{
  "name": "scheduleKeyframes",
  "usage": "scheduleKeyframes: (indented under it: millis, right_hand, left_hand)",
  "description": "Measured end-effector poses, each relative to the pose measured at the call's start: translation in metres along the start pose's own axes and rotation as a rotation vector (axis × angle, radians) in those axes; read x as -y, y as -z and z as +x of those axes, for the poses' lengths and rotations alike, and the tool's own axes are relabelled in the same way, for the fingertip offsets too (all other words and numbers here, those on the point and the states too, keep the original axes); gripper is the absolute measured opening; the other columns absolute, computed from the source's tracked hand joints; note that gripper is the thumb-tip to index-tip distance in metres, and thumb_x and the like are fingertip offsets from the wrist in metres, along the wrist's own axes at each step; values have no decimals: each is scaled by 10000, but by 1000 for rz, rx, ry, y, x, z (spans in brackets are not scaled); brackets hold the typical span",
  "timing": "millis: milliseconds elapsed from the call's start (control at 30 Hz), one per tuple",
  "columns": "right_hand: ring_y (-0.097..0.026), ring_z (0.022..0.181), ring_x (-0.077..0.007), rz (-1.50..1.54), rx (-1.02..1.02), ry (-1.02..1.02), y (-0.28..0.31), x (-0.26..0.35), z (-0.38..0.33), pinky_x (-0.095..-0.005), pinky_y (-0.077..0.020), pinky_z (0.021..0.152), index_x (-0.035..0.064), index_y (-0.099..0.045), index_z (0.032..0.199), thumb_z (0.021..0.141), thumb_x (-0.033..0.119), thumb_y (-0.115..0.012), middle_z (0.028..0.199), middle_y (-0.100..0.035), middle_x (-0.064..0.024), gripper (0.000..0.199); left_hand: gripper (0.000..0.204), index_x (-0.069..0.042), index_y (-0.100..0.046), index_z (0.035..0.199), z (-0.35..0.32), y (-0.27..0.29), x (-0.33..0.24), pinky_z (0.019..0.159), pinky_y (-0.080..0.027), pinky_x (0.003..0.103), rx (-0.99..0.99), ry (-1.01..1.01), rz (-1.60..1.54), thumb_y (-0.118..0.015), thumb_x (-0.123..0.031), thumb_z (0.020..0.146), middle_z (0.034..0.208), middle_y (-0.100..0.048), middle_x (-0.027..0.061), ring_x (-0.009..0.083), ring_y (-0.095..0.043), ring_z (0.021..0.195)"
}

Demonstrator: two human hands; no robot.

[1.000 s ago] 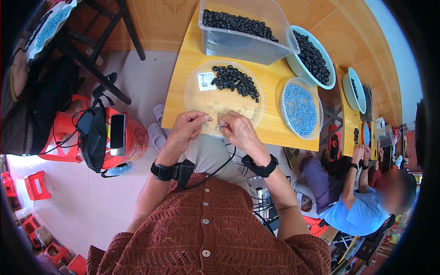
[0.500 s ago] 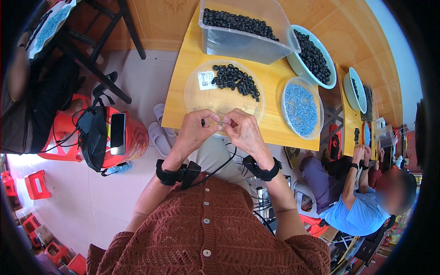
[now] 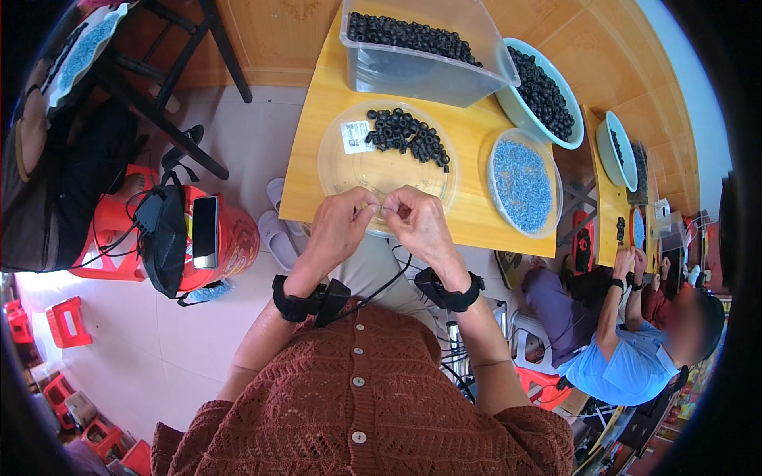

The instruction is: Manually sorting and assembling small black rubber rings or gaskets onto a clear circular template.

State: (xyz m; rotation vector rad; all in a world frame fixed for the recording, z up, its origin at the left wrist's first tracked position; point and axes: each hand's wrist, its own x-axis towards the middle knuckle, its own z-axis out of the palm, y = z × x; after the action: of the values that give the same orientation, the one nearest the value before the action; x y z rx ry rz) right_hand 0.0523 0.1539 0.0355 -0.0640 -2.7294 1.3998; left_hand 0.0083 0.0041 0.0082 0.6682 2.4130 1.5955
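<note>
Both hands met at the near rim of the clear plate [image 3: 341, 170], left hand [image 3: 340, 226] and right hand [image 3: 419, 222] pinching something tiny between fingertips (too small to identify), apparently mid-assembly, with the black rings [image 3: 406, 135] heaped on the plate's far side for the next pick.

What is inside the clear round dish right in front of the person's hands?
A pile of small black rings lies at the far side of the clear round dish, beside a white label. The left hand and right hand cover its near rim, so anything there is hidden.
</note>
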Motion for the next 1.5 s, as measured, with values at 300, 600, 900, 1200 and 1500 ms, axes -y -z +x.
scheduleKeyframes:
  millis: [300, 600, 900, 1200, 1500]
  right_hand:
    - [-530, 663, -105, 106, -62, 126, -3, -7, -2, -236, -432, 606, -14, -569, 807, 713, -39, -594, 699, -544, -63, 101]
    - [-549, 634, -183, 91, -78, 143, 12, -15, 9, -274, -445, 585, -13, -560, 815, 722, -30, -580, 695, -540, -94, 96]
    - [-527, 610, -182, -35, -35, 140, 15, -12, 8, -282, -422, 560, -12, -556, 786, 722, -19, -586, 674, -528, -82, 71]
    - [-552, 636, -204, -35, 34, 225, 18, -1, 13, -295, -437, 579, -17, -576, 793, 720, -24, -581, 692, -547, -93, 73]
    - [-590, 663, -208, -6, -122, 274, 0, 14, 17, -293, -469, 585, -21, -600, 833, 707, 2, -644, 726, -565, -98, 136]
  left_hand:
    - [180, -70, -544, 759, 4, 9, 10, 407, -218, 176, 263, 472, -753, -513, -195, 886, 563, -368, -81, 18, -308, 459]
    - [171, -50, -567, 847, 7, 8, 6, 392, -194, 179, 265, 613, -951, -501, -200, 895, 556, -328, -78, 15, -283, 455]
    - [185, 30, -628, 790, 14, -7, 13, 630, -454, 354, 54, 167, -18, -571, -143, 758, 711, -613, 191, 294, -605, 666]
    - [204, 4, -667, 755, 21, 14, -3, 500, -365, 206, 249, 275, -468, -617, -190, 788, 617, -570, -38, 51, -472, 551]
    - [129, -61, -652, 818, 23, 21, 7, 373, -181, 183, 242, 519, -841, -618, -185, 810, 505, -394, -88, 13, -276, 390]
